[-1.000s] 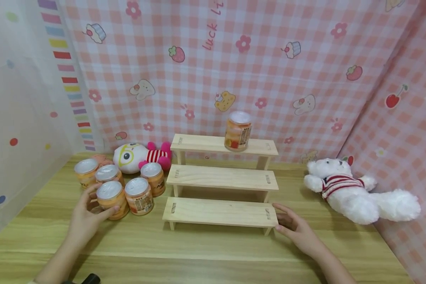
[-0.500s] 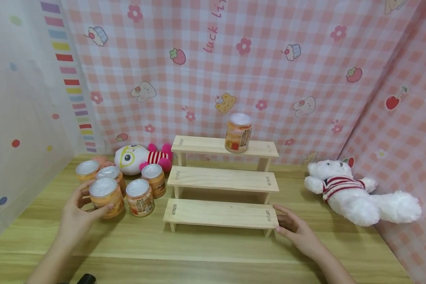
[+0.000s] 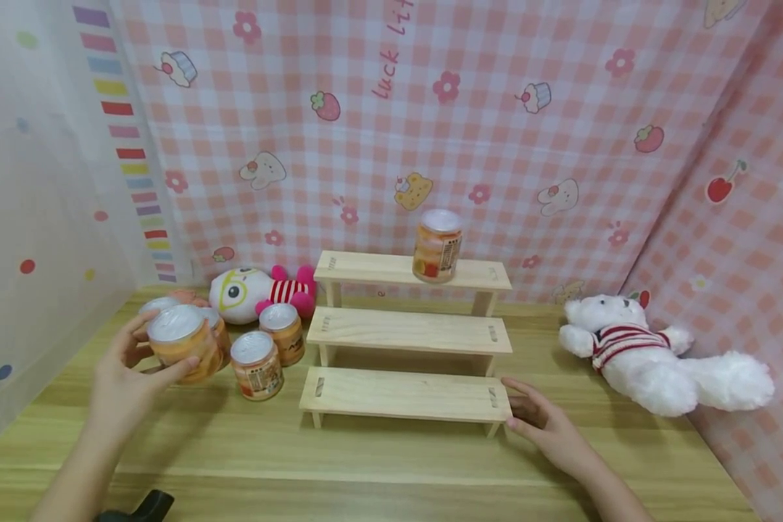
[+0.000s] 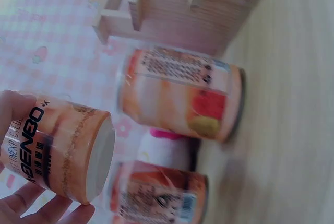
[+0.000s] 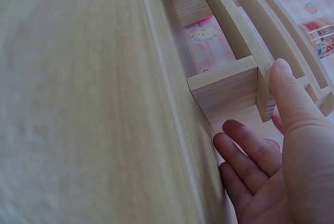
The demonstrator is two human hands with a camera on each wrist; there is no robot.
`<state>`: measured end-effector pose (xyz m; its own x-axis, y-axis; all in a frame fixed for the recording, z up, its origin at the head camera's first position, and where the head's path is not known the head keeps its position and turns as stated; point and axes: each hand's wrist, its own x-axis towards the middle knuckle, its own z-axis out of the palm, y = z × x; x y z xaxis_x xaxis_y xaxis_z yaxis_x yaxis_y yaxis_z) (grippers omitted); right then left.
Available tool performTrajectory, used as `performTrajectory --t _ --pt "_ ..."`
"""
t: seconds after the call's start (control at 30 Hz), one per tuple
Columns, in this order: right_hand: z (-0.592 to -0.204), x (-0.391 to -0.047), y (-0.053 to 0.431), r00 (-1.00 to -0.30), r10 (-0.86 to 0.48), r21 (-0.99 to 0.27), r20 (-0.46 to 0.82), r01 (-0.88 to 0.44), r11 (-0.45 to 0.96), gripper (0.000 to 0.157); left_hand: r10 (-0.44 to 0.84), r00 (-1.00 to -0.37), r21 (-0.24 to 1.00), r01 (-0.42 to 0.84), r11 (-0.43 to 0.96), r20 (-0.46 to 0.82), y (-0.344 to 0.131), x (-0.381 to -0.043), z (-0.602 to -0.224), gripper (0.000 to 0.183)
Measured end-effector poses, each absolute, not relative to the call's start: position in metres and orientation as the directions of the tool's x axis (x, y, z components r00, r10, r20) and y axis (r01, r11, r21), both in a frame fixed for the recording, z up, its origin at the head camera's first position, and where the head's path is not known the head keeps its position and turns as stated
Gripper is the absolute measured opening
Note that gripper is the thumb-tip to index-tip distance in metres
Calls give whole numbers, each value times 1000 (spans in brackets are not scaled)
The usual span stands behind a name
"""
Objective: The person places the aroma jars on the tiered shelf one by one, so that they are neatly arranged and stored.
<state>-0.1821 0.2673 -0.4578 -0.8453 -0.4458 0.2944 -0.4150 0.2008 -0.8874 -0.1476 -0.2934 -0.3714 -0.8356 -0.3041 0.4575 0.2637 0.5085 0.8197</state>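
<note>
My left hand [image 3: 119,380] grips an orange-labelled can [image 3: 185,354] with a silvery lid, thumb in front and fingers around its far side. In the left wrist view the held can [image 4: 62,148] is tilted, with lettering on its label. Several like cans stand close by, among them a front can [image 3: 257,373] and one behind it [image 3: 283,337]. At the three-step wooden stand [image 3: 404,395], my right hand [image 3: 548,428] holds the right end of the lowest shelf between thumb and index finger. Its other fingers [image 5: 248,164] lie loose below the shelf board in the right wrist view.
One can [image 3: 438,246] stands on the stand's top shelf. A pink and white plush toy [image 3: 261,292] lies behind the cans. To the right lies a white teddy bear [image 3: 652,355] in a striped sweater. Checked cloth [image 3: 496,145] hangs behind the wooden table [image 3: 339,471].
My left hand has lifted its can off the table and moved it leftward, away from the front can, so it now overlaps the cans behind. My right hand has stayed at the stand.
</note>
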Motion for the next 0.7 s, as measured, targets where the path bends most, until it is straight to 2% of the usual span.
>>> performTrajectory --t 0.47,0.7 --pt "-459 -182 267 -845 -448 -887 291 -414 205 56 -283 -832 821 308 480 478 -263 -157 -339 78" --pt "-457 -182 267 -850 -445 -888 282 -407 215 56 -229 -851 836 351 421 473 -245 -168 -323 79"
